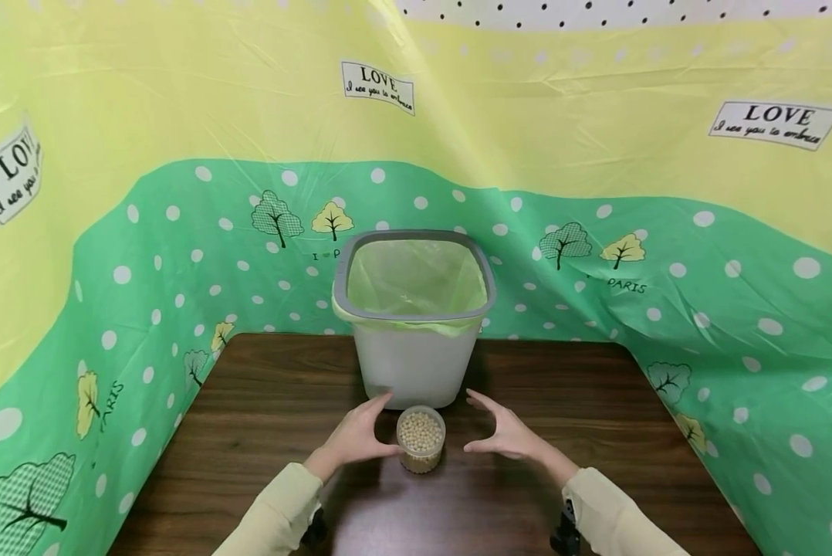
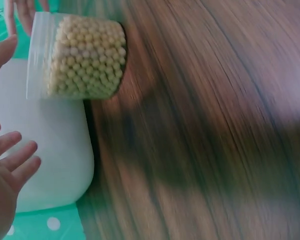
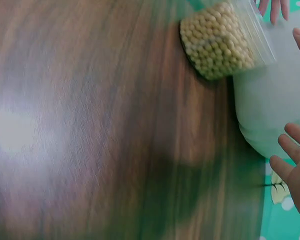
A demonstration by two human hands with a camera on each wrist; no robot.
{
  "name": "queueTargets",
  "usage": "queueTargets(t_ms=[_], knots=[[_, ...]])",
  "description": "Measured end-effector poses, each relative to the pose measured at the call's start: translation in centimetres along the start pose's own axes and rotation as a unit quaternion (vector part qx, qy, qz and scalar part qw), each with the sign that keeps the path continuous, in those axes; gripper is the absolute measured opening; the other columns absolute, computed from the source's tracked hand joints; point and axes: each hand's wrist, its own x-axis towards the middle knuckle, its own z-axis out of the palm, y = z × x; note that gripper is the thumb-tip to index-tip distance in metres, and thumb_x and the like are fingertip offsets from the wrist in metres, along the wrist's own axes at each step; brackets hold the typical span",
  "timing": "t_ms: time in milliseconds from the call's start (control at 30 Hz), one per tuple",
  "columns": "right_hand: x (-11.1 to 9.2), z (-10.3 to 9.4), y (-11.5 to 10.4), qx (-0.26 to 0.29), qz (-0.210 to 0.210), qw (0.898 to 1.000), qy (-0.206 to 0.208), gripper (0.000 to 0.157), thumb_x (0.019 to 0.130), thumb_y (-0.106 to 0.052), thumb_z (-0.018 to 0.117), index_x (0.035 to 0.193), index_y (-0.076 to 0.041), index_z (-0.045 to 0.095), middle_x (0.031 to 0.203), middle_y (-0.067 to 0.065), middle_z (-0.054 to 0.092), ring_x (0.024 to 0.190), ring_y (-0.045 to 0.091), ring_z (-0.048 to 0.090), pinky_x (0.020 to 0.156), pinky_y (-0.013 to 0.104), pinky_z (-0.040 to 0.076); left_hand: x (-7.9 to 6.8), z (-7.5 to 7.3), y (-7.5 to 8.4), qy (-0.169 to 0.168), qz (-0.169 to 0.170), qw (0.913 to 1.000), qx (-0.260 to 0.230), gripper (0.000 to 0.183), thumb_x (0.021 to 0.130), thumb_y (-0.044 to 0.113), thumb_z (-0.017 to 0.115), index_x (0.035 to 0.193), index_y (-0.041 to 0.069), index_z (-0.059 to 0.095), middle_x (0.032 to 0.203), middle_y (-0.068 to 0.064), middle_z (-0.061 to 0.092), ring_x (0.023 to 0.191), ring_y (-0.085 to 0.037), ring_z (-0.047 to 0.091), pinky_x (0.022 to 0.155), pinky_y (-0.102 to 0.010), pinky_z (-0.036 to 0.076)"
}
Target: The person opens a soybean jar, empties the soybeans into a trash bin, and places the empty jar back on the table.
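head view, left hand (image 1: 357, 435), right hand (image 1: 510, 434), fingers apart, flanking bean jar (image 1: 420, 437), lined bin (image 1: 417, 361) close behind

A clear, round jar (image 1: 421, 444) is shown upright on a dark wooden tabletop (image 1: 270, 432), low centre in the head view, flanked by the left hand (image 1: 356, 434) and the right hand (image 1: 509, 434). It is filled with small, round, pale-yellow beans (image 1: 419, 429) to just below the rim.

Jar (image 1: 421, 440) looks clear plastic, table (image 1: 583, 401) glossy wood
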Motion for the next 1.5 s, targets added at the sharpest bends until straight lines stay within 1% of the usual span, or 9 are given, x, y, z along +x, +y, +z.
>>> queueTargets(t_ms=[233,400,567,733,900,1000,1267,1400,1500], knots=[[0.5,2.6,0.6,0.012,-0.005,1.000,-0.021,0.090,0.067,-0.025,0.081,0.137,0.003,0.033,0.131,0.022,0.045,0.118,0.037,0.045,0.093,0.054,0.036,0.8,1.5,0.6,-0.038,-0.025,0.9976,-0.051,0.100,0.063,0.052,0.076,0.137,-0.001,0.036,0.136,-0.015,0.043,0.122,-0.029,0.043,0.095,-0.043,0.040],[0.8,4.6,0.9,0.019,0.007,1.000,-0.013,0.089,0.065,-0.025,0.082,0.136,0.003,0.036,0.130,0.020,0.047,0.116,0.036,0.046,0.093,0.054,0.035,1.0,2.0,1.0,-0.054,-0.050,0.9946,-0.073,0.101,0.062,0.051,0.077,0.138,-0.001,0.034,0.135,-0.016,0.043,0.121,-0.030,0.044,0.094,-0.044,0.040],[1.3,6.4,1.2,0.076,0.024,0.997,-0.008,0.085,0.067,-0.022,0.081,0.136,0.001,0.036,0.129,0.017,0.047,0.113,0.034,0.047,0.091,0.049,0.040,1.1,2.3,1.1,-0.058,-0.064,0.9923,-0.088,0.101,0.061,0.050,0.079,0.139,0.002,0.034,0.134,-0.014,0.044,0.119,-0.029,0.046,0.093,-0.045,0.041],[1.6,7.7,1.4,0.118,0.039,0.992,-0.004,0.084,0.067,-0.020,0.081,0.135,-0.001,0.037,0.130,0.016,0.044,0.114,0.032,0.045,0.090,0.043,0.042,1.2,2.6,0.9,-0.054,-0.057,0.9907,-0.111,0.094,0.062,0.045,0.080,0.134,0.001,0.040,0.129,-0.013,0.050,0.113,-0.027,0.050,0.090,-0.043,0.043],[2.0,8.6,1.6,0.204,0.041,0.978,-0.014,0.088,0.066,-0.006,0.080,0.138,-0.001,0.030,0.135,0.018,0.037,0.122,0.033,0.038,0.093,0.032,0.040,1.3,2.8,0.7,-0.043,-0.053,0.9882,-0.138,0.080,0.061,0.041,0.082,0.124,0.005,0.050,0.115,-0.006,0.058,0.103,-0.021,0.055,0.085,-0.038,0.046],[2.3,8.9,1.6,0.229,0.038,0.972,-0.022,0.089,0.065,-0.002,0.079,0.138,-0.001,0.029,0.135,0.018,0.036,0.123,0.033,0.036,0.094,0.027,0.038,1.3,3.0,0.7,-0.042,-0.055,0.9853,-0.156,0.077,0.060,0.040,0.083,0.121,0.006,0.052,0.112,-0.004,0.059,0.100,-0.019,0.056,0.085,-0.035,0.046],[2.2,7.9,-1.9,0.197,0.028,0.980,-0.021,0.082,0.062,0.002,0.080,0.133,0.005,0.037,0.127,0.018,0.046,0.116,0.032,0.041,0.095,0.036,0.035,1.5,2.8,0.6,-0.061,-0.078,0.9701,-0.221,0.076,0.059,0.031,0.085,0.121,0.003,0.051,0.113,-0.007,0.058,0.100,-0.021,0.057,0.081,-0.031,0.048],[2.4,7.3,-2.6,0.196,0.024,0.980,-0.020,0.082,0.063,0.000,0.080,0.133,0.002,0.037,0.128,0.017,0.046,0.116,0.030,0.043,0.095,0.041,0.035,1.7,1.8,0.9,-0.062,-0.081,0.9580,-0.268,0.074,0.061,0.023,0.085,0.121,0.000,0.049,0.113,-0.011,0.056,0.101,-0.025,0.057,0.078,-0.029,0.049],[2.6,6.8,-2.7,0.195,0.022,0.980,-0.018,0.083,0.065,-0.004,0.081,0.135,-0.004,0.037,0.129,0.013,0.046,0.116,0.026,0.043,0.094,0.039,0.036,1.8,0.6,1.4,-0.058,-0.082,0.9450,-0.311,0.074,0.062,0.017,0.084,0.123,-0.002,0.047,0.117,-0.014,0.054,0.105,-0.027,0.056,0.079,-0.028,0.050]])
